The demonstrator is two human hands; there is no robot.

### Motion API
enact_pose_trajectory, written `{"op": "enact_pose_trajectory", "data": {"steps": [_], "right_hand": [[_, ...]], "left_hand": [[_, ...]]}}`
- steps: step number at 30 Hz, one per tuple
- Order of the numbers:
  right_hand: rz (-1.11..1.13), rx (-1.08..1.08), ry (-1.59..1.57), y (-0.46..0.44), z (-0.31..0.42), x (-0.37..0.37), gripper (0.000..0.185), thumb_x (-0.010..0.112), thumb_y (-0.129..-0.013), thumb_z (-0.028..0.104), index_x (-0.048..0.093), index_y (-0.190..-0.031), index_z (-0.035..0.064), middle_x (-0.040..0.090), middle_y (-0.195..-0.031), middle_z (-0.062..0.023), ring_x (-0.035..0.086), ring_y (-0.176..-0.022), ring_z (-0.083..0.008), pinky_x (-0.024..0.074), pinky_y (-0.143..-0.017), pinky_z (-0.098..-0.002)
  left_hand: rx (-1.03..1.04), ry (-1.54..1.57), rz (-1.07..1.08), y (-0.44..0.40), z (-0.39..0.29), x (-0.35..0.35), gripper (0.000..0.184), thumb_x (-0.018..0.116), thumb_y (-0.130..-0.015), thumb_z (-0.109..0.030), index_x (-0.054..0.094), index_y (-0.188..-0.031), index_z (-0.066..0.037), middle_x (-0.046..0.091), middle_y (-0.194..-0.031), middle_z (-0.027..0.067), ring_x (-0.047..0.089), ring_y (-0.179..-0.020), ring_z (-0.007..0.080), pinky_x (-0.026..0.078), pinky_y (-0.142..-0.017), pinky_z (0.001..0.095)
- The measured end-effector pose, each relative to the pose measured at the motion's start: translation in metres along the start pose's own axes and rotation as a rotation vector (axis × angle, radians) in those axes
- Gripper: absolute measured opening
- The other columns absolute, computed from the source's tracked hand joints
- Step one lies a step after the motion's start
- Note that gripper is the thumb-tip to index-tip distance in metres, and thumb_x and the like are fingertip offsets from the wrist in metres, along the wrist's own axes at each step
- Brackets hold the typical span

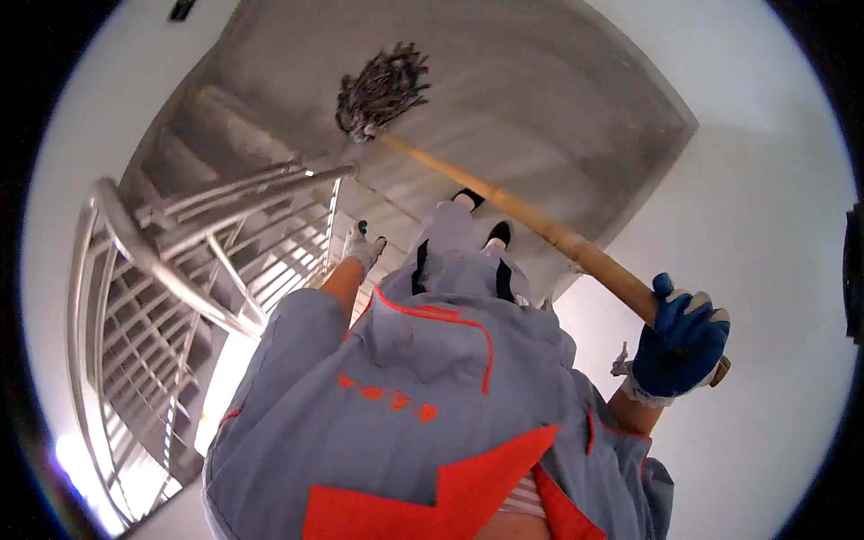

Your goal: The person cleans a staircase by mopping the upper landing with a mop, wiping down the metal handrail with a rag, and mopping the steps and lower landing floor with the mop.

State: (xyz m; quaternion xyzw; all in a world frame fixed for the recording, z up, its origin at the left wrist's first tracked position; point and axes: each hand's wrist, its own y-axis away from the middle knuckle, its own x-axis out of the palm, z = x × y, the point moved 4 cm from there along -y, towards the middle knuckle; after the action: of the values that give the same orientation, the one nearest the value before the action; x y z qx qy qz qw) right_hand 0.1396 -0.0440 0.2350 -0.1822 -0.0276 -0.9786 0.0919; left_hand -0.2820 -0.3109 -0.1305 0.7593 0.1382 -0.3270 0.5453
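Note:
My right hand (pixel 681 346), in a blue-palmed work glove, is closed around the upper end of a long wooden mop handle (pixel 531 216). The handle slants up and left to a dark, stringy mop head (pixel 382 90), which lies on the grey floor ahead of my feet. My left hand (pixel 364 245), in a whitish glove, hangs beside the metal railing with its fingers apart and nothing in them. It does not touch the mop handle.
A shiny metal stair railing (pixel 135 238) runs along the left. Grey steps (pixel 193 148) lie beyond it, and more stairs show through its bars. A white wall (pixel 765 225) stands on the right. My dark shoes (pixel 499 234) are on the grey floor (pixel 540 108).

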Motion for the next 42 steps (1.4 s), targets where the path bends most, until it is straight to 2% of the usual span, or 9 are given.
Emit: {"op": "enact_pose_trajectory", "data": {"steps": [14, 21, 26, 30, 35, 37, 39, 41, 42], "right_hand": [[0.129, -0.095, 0.064, 0.001, 0.004, 0.004, 0.027, 0.039, -0.096, 0.023, 0.039, -0.070, 0.0161, 0.040, -0.069, 0.0002, 0.049, -0.071, -0.0170, 0.0354, -0.103, -0.0573], [0.187, -0.112, 0.021, 0.001, -0.001, 0.001, 0.033, 0.042, -0.097, 0.035, 0.044, -0.071, 0.0138, 0.047, -0.076, -0.0019, 0.052, -0.070, -0.0201, 0.0425, -0.094, -0.0568], [-0.305, -0.048, -0.099, 0.020, -0.008, 0.003, 0.034, 0.043, -0.097, 0.043, 0.051, -0.083, 0.0127, 0.053, -0.083, -0.0044, 0.057, -0.084, -0.0199, 0.0400, -0.102, -0.0543], [0.354, -0.207, -0.164, 0.018, -0.019, 0.025, 0.024, 0.047, -0.096, 0.036, 0.051, -0.088, 0.0137, 0.057, -0.085, -0.0068, 0.059, -0.082, -0.0243, 0.0444, -0.092, -0.0546], [0.561, -0.239, -0.148, 0.034, -0.050, 0.030, 0.025, 0.064, -0.087, 0.037, 0.053, -0.095, 0.0165, 0.057, -0.094, -0.0085, 0.058, -0.084, -0.0243, 0.0420, -0.085, -0.0473], [0.558, -0.249, 0.191, 0.047, -0.053, 0.014, 0.031, 0.069, -0.084, 0.036, 0.053, -0.102, 0.0164, 0.057, -0.099, -0.0097, 0.058, -0.089, -0.0249, 0.0434, -0.086, -0.0475], [0.552, -0.374, 1.353, 0.079, -0.068, 0.007, 0.040, 0.073, -0.080, 0.035, 0.054, -0.109, 0.0163, 0.058, -0.105, -0.0109, 0.059, -0.095, -0.0256, 0.0448, -0.087, -0.0477], [-0.137, -0.486, 2.746, 0.122, -0.066, 0.020, 0.034, 0.072, -0.081, 0.032, 0.057, -0.105, 0.0144, 0.062, -0.097, -0.0109, 0.061, -0.097, -0.0283, 0.0480, -0.085, -0.0475], [-0.184, -0.581, 2.769, 0.136, -0.065, 0.035, 0.030, 0.072, -0.081, 0.031, 0.058, -0.102, 0.0143, 0.063, -0.093, -0.0102, 0.062, -0.097, -0.0287, 0.0489, -0.084, -0.0471]], "left_hand": [[-0.187, 0.460, -0.035, 0.146, 0.090, 0.067, 0.062, 0.076, -0.073, -0.031, 0.051, -0.122, -0.002, 0.065, -0.103, 0.0171, 0.065, -0.091, 0.0245, 0.054, -0.076, 0.0348], [-0.107, 0.565, -0.040, 0.150, 0.094, 0.081, 0.052, 0.076, -0.075, -0.027, 0.058, -0.116, -0.002, 0.066, -0.108, 0.0142, 0.064, -0.099, 0.0227, 0.050, -0.088, 0.0324], [-0.005, 0.520, 0.033, 0.139, 0.097, 0.087, 0.052, 0.075, -0.077, -0.026, 0.057, -0.119, -0.002, 0.066, -0.110, 0.0132, 0.063, -0.102, 0.0218, 0.049, -0.091, 0.0319], [0.083, 0.545, 0.103, 0.121, 0.104, 0.090, 0.051, 0.073, -0.079, -0.026, 0.056, -0.120, -0.002, 0.066, -0.112, 0.0126, 0.063, -0.103, 0.0214, 0.049, -0.091, 0.0316], [0.082, 0.450, 0.205, 0.075, 0.087, 0.075, 0.053, 0.073, -0.078, -0.027, 0.055, -0.122, -0.002, 0.065, -0.112, 0.0131, 0.062, -0.103, 0.0215, 0.049, -0.090, 0.0317], [0.173, 0.406, 0.226, 0.047, 0.075, 0.068, 0.056, 0.073, -0.079, -0.027, 0.052, -0.124, -0.003, 0.064, -0.114, 0.0136, 0.062, -0.103, 0.0219, 0.049, -0.090, 0.0310], [0.327, 0.382, 0.255, 0.010, 0.065, 0.074, 0.065, 0.072, -0.079, -0.029, 0.044, -0.132, -0.004, 0.057, -0.124, 0.0169, 0.058, -0.110, 0.0262, 0.046, -0.095, 0.0335], [0.456, 0.096, 0.130, 0.000, 0.020, 0.041, 0.071, 0.072, -0.077, -0.031, 0.040, -0.135, -0.005, 0.053, -0.127, 0.0192, 0.055, -0.114, 0.0305, 0.043, -0.098, 0.0364], [0.521, -0.033, 0.063, 0.001, 0.001, 0.024, 0.074, 0.072, -0.077, -0.032, 0.038, -0.137, -0.006, 0.051, -0.129, 0.0204, 0.053, -0.116, 0.0326, 0.042, -0.100, 0.0378]]}}
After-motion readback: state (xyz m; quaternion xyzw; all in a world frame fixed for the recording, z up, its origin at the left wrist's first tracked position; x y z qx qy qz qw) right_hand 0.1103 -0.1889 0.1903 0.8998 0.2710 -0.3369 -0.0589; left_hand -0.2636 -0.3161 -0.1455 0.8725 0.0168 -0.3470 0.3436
